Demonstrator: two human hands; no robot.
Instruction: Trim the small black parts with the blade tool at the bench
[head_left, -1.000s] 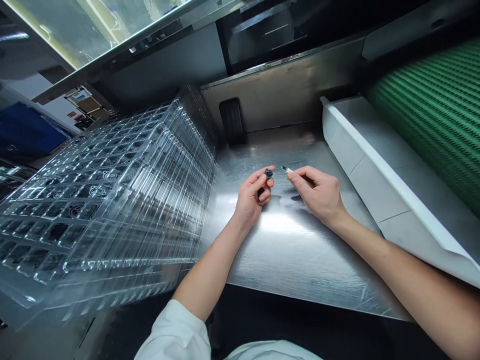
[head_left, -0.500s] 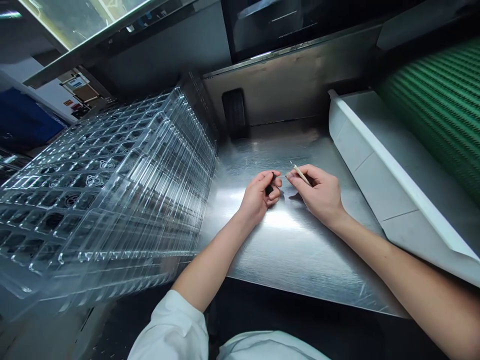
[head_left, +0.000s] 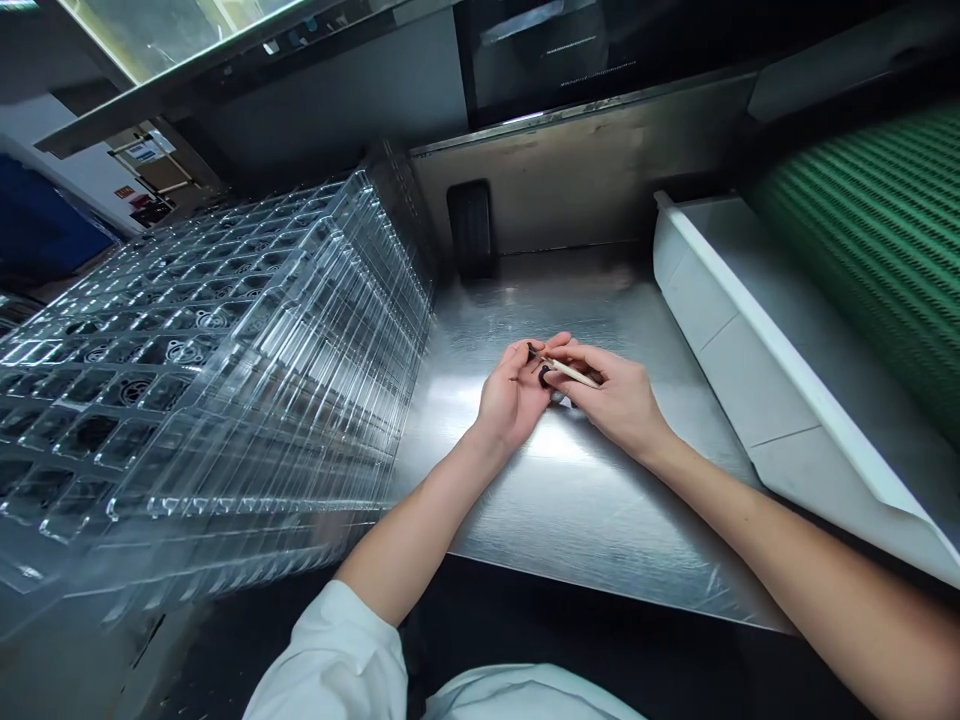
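Observation:
Above the metal worktop (head_left: 585, 500), my left hand (head_left: 510, 400) is closed, palm up, around a small black part (head_left: 531, 352) at its thumb and fingers. A second black, ring-like piece (head_left: 544, 376) shows between the two hands; which hand bears it I cannot tell. My right hand (head_left: 622, 400) pinches a thin pale pen-like tool (head_left: 574, 373), its tip directed at the black part in my left hand. The fingers of both hands meet or overlap there. Fingers partly hide the small parts.
Tall stacked clear plastic trays (head_left: 300, 350) with pockets stand at the left, some pockets holding round parts. On the right lies a white bin (head_left: 757, 370) beside a green ribbed surface (head_left: 870, 220). A black rectangular object (head_left: 471, 228) rests against the back metal wall.
My right hand has moved left with the pen-like tool, from apart to meeting my left hand. The left hand has turned its palm more upward. The view has shifted slightly.

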